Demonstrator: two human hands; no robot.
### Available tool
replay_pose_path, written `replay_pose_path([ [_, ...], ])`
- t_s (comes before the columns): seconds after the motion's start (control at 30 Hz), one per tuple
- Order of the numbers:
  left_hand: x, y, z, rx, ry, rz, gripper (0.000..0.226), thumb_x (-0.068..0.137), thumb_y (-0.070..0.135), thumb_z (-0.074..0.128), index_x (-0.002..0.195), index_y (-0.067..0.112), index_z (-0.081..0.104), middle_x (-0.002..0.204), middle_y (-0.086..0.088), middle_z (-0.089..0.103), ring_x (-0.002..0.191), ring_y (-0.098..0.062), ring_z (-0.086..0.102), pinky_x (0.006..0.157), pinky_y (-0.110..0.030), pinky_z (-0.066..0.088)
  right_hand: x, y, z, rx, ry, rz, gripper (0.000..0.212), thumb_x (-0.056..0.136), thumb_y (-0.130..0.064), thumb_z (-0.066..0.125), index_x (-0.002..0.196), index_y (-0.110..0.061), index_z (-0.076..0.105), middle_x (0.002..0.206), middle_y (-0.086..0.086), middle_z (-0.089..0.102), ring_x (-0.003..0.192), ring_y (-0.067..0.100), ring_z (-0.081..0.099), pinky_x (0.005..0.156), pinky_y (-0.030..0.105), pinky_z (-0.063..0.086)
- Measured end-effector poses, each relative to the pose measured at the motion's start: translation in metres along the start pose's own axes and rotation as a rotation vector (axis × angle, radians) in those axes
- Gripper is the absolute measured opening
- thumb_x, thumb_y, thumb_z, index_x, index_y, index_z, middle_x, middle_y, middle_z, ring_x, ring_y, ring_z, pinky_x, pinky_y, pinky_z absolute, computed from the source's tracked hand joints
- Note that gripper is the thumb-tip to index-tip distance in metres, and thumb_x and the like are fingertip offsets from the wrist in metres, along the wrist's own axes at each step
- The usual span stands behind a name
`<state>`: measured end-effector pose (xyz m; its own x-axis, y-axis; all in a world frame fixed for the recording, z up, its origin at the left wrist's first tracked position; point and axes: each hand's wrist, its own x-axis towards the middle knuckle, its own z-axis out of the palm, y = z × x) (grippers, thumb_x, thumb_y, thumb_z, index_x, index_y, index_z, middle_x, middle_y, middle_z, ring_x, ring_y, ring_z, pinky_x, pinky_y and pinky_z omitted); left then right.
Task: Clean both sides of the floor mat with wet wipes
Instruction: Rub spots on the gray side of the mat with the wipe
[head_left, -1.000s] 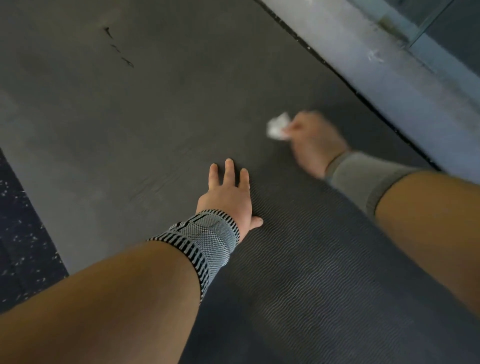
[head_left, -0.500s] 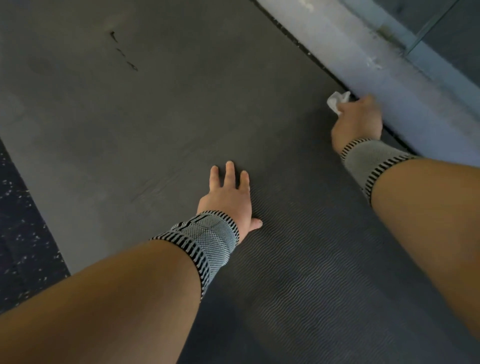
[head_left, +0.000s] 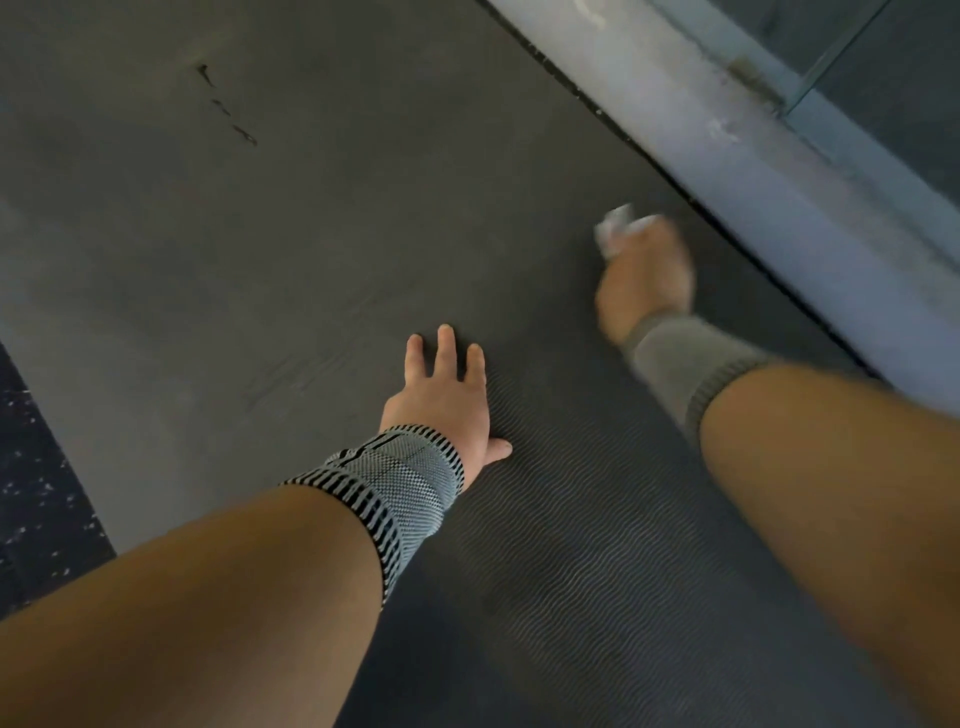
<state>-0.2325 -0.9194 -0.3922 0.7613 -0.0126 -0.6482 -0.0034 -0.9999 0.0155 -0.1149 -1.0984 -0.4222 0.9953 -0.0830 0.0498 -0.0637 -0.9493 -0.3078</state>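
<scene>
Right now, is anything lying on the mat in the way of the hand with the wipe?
Nothing visible does. The right hand holds the wet wipe on the floor mat near its right edge. The only other thing on the mat is the left hand, resting flat nearer the middle, apart from the wipe.

Floor mat (head_left: 571, 545): matt dark foam/rubber, wavy ribbed texture. Wristband (head_left: 395, 483): knit cloth. Wipe (head_left: 615, 226): blurred, prob. soft paper-cloth.

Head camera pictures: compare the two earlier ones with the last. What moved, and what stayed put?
The right hand, gripping the wet wipe, swept out to the mat's far edge by the grey ledge, then back toward the middle. The left hand stayed pressed flat on the floor mat, which did not shift.
</scene>
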Motion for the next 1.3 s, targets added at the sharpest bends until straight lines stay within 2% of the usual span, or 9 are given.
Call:
replay_pose_path([
  [0.13, -0.002, 0.0, -0.002, -0.037, 0.007, 0.007, 0.107, 0.083, 0.063, 0.06, 0.153, 0.023, -0.009, 0.159, -0.001, -0.021, 0.147, -0.033, -0.015, 0.106, -0.045, 0.039, -0.076, -0.027, 0.014, 0.029, -0.299, -0.751, 0.025, 0.092, -0.011, 0.05, 0.115, -0.014, 0.062, 0.094, 0.006, 0.052, 0.09, 0.028, 0.054, 0.069, 0.031, 0.039],
  [0.2, -0.002, -0.001, -0.001, -0.037, 0.015, 0.008, 0.106, 0.082, 0.063, 0.06, 0.154, 0.023, -0.007, 0.16, -0.001, -0.02, 0.147, -0.033, -0.014, 0.105, -0.045, 0.04, -0.052, -0.011, 0.012, -0.039, -0.196, -0.635, 0.012, 0.092, -0.014, 0.051, 0.094, -0.017, 0.063, 0.081, 0.0, 0.049, 0.08, 0.023, 0.058, 0.06, 0.027, 0.035],
  [0.33, -0.002, -0.003, -0.001, -0.035, 0.018, 0.017, 0.106, 0.082, 0.064, 0.06, 0.154, 0.024, -0.007, 0.16, -0.001, -0.019, 0.147, -0.033, -0.013, 0.104, -0.046, 0.041, -0.019, -0.004, -0.004, -0.103, 0.026, 0.076, 0.029, 0.094, -0.04, 0.048, 0.075, -0.019, 0.051, 0.084, -0.002, 0.061, 0.078, 0.013, 0.056, 0.06, 0.019, 0.035],
  [0.57, -0.023, -0.046, 0.0, -0.122, 0.078, 0.108, 0.098, 0.086, 0.048, 0.065, 0.155, 0.015, 0.004, 0.162, 0.003, -0.013, 0.149, -0.018, -0.001, 0.117, -0.038, 0.022, -0.085, -0.05, 0.004, 0.046, -0.264, -0.592, 0.025, 0.091, -0.023, 0.043, 0.098, -0.014, 0.066, 0.092, 0.008, 0.057, 0.079, 0.02, 0.054, 0.068, 0.029, 0.037],
  [0.73, -0.055, -0.098, 0.026, -0.018, -0.032, -0.04, 0.114, 0.077, 0.059, 0.069, 0.154, 0.016, -0.004, 0.16, 0.001, -0.018, 0.148, -0.021, -0.009, 0.119, -0.044, 0.02, -0.073, -0.05, 0.005, -0.005, -0.026, 0.064, 0.023, 0.096, -0.026, 0.043, 0.112, -0.015, 0.056, 0.115, 0.009, 0.059, 0.101, 0.025, 0.055, 0.085, 0.033, 0.043],
  [0.87, -0.052, -0.092, 0.022, -0.033, -0.118, -0.064, 0.12, 0.077, 0.055, 0.072, 0.153, 0.014, -0.012, 0.158, -0.003, -0.025, 0.147, -0.024, -0.015, 0.119, -0.04, 0.017, -0.148, -0.107, 0.017, 0.092, -0.453, -0.621, 0.041, 0.091, -0.006, 0.041, 0.131, -0.008, 0.05, 0.117, 0.015, 0.052, 0.103, 0.032, 0.05, 0.083, 0.038, 0.044],
  [0.93, -0.049, -0.088, 0.019, -0.016, -0.134, -0.081, 0.12, 0.078, 0.052, 0.073, 0.153, 0.012, -0.013, 0.158, -0.004, -0.026, 0.147, -0.026, -0.015, 0.119, -0.041, 0.019, -0.14, -0.097, 0.006, 0.105, -0.471, -0.846, 0.039, 0.088, -0.005, 0.051, 0.127, -0.007, 0.057, 0.115, 0.018, 0.057, 0.1, 0.033, 0.053, 0.083, 0.039, 0.047],
  [1.13, -0.047, -0.082, 0.016, 0.003, -0.18, -0.112, 0.121, 0.079, 0.05, 0.073, 0.151, 0.009, -0.015, 0.157, -0.006, -0.028, 0.147, -0.027, -0.016, 0.116, -0.045, 0.028, -0.08, -0.066, 0.007, 0.069, -0.149, 0.197, 0.032, 0.091, -0.012, 0.041, 0.119, -0.011, 0.058, 0.117, 0.016, 0.055, 0.102, 0.028, 0.051, 0.082, 0.033, 0.042],
  [1.3, -0.053, -0.086, 0.016, -0.037, -0.148, -0.098, 0.119, 0.079, 0.049, 0.073, 0.153, 0.012, -0.013, 0.158, -0.002, -0.026, 0.147, -0.023, -0.017, 0.118, -0.042, 0.023, -0.161, -0.12, 0.014, 0.218, -0.552, -0.642, 0.033, 0.097, -0.02, 0.04, 0.127, -0.017, 0.053, 0.111, 0.011, 0.054, 0.097, 0.027, 0.05, 0.09, 0.04, 0.044],
])
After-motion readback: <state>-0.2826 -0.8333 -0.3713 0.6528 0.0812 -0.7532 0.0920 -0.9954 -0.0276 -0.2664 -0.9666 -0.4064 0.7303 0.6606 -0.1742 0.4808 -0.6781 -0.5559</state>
